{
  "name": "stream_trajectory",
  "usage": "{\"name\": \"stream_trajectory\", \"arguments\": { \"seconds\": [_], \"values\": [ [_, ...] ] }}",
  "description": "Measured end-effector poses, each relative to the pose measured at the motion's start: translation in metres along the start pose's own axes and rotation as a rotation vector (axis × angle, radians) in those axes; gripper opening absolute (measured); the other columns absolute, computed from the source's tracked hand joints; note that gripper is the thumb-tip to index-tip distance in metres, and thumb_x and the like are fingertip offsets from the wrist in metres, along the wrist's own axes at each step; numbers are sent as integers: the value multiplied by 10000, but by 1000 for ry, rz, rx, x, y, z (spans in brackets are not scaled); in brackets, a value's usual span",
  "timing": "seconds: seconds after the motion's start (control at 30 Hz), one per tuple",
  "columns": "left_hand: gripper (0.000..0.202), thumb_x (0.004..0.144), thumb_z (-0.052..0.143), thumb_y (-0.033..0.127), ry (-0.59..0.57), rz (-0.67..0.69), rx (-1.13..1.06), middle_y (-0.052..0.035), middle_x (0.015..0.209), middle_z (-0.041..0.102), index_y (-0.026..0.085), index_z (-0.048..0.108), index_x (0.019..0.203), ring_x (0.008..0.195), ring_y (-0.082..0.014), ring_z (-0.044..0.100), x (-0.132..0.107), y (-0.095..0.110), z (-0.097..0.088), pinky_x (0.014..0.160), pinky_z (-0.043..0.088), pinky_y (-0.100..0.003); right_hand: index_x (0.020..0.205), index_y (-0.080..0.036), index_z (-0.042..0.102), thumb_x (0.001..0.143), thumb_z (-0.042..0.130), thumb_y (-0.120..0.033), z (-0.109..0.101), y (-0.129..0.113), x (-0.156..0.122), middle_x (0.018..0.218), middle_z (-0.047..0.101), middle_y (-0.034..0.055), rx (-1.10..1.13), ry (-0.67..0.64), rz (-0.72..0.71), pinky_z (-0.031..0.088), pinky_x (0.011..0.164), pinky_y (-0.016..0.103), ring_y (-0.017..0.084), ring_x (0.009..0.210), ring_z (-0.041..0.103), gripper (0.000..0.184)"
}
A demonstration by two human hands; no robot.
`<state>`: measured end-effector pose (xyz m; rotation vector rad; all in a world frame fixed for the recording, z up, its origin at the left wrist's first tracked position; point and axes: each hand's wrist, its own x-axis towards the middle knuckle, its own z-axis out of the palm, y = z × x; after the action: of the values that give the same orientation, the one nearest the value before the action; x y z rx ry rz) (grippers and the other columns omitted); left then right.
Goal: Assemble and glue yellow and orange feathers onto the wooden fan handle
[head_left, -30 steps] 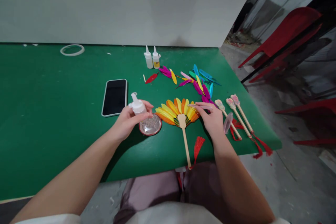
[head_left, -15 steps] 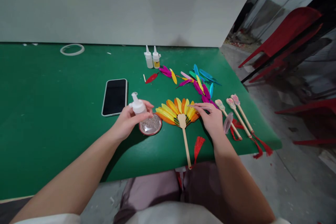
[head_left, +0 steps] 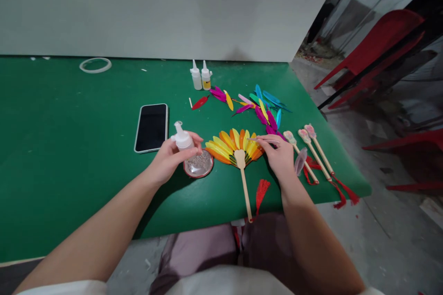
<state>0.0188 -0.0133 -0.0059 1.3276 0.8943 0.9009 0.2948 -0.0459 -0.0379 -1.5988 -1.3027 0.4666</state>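
Note:
My left hand point(head_left: 175, 156) is closed around a white glue bottle point(head_left: 183, 140), its nozzle pointing up. Below that bottle, a round clear-topped container point(head_left: 200, 166) with small grains sits on the table. In my right hand point(head_left: 278, 154) are thin tweezers point(head_left: 265, 141), pinched, with their tip at the right-hand feathers of a fan. This feather fan point(head_left: 221, 142) lies flat, its yellow and orange feathers spread around a pale wooden handle point(head_left: 245, 189). A red tassel point(head_left: 262, 193) lies by the handle's lower end. Whatever the tweezers' tip holds is too small to make out.
Two white bottles point(head_left: 196, 78) stand near the wall. Loose coloured feathers point(head_left: 263, 109) lie behind the fan. A phone point(head_left: 151, 128) is to the left, and several wooden handles point(head_left: 313, 147) with red tassels lie right, beside a clear oval piece point(head_left: 301, 161). Red chairs point(head_left: 384, 46) stand beyond.
Almost nothing differs. The bottle in my left hand has shifted very slightly to the right; the tweezers stay at the same feathers.

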Motion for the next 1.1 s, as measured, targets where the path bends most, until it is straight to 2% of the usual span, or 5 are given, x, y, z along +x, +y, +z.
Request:
{"name": "stream_trajectory", "arguments": {
  "seconds": [0.17, 0.33, 0.47, 0.83, 1.1],
  "values": [
    [231, 706, 654, 273, -6, 1, -24, -20, 735, 612, 176, 604, 909, 718, -149, 560, 0, 0, 0, 670, 426, -263, 728, -225, 719, 735, 616, -306, 1, 0, 2, 800, 715, 38, -26, -21, -12, 492, 806, 366, 200, 816, 635, 131],
    [219, 719, 650, 258, -18, 2, -37, -16, 741, 615, 178, 607, 918, 724, -138, 555, 0, 0, 0, 677, 420, -251, 732, -206, 726, 731, 626, -302, 0, -3, 2, 816, 714, 49, -29, -33, 49, 487, 799, 357, 199, 830, 633, 139],
    [202, 732, 643, 254, -33, 9, -45, -9, 743, 614, 188, 607, 920, 725, -132, 549, 0, -1, -1, 681, 413, -244, 753, -233, 733, 745, 612, -317, -1, -6, 2, 849, 714, 36, -33, -63, 68, 475, 812, 367, 202, 857, 628, 148],
    [249, 707, 649, 283, -9, -11, 2, -29, 743, 611, 174, 600, 926, 736, -168, 564, 0, -2, -1, 685, 426, -279, 727, -237, 728, 732, 624, -346, -2, -1, 0, 842, 713, 44, -12, -42, 40, 476, 803, 383, 212, 845, 629, 151],
    [224, 720, 646, 264, -26, -4, -27, -18, 743, 614, 184, 604, 925, 733, -147, 558, 0, -2, -1, 679, 419, -254, 722, -247, 727, 734, 631, -350, -3, 0, -1, 826, 712, 37, -6, -46, 11, 469, 821, 392, 214, 853, 628, 141]
  ]
}}
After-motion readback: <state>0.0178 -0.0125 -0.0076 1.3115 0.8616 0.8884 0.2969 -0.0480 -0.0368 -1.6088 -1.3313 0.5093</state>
